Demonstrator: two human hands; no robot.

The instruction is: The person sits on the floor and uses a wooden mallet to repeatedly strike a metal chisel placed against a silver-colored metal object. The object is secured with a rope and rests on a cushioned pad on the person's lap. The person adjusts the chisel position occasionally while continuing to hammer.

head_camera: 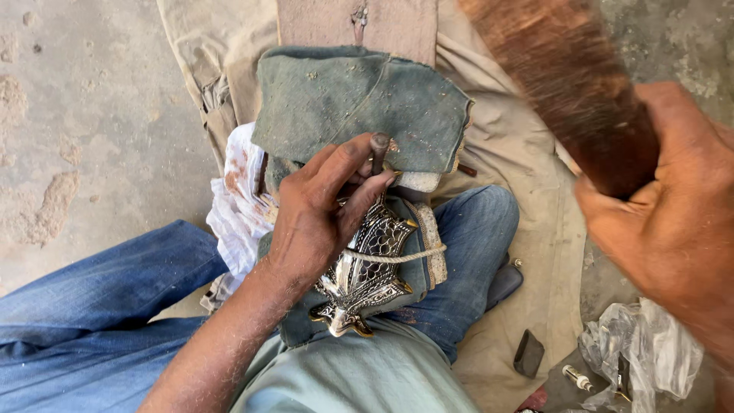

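Observation:
My left hand (317,214) pinches a small dark metal punch (378,151) upright, its tip on a shiny silver ornamental piece (365,268) with a fine engraved pattern. The piece lies on grey-green cloth padding (359,99) across my knee and is tied down by a light cord (397,257). My right hand (673,222) is raised at the right, close to the camera, gripping a thick brown wooden mallet (569,84) that is blurred. My legs are in blue jeans (92,298).
A beige cloth (527,176) covers the concrete floor (84,115). A white patterned rag (241,206) lies under the padding. At lower right are a small dark block (528,353), a small tool (577,377) and crumpled clear plastic (650,352). A wooden board (359,23) lies at top.

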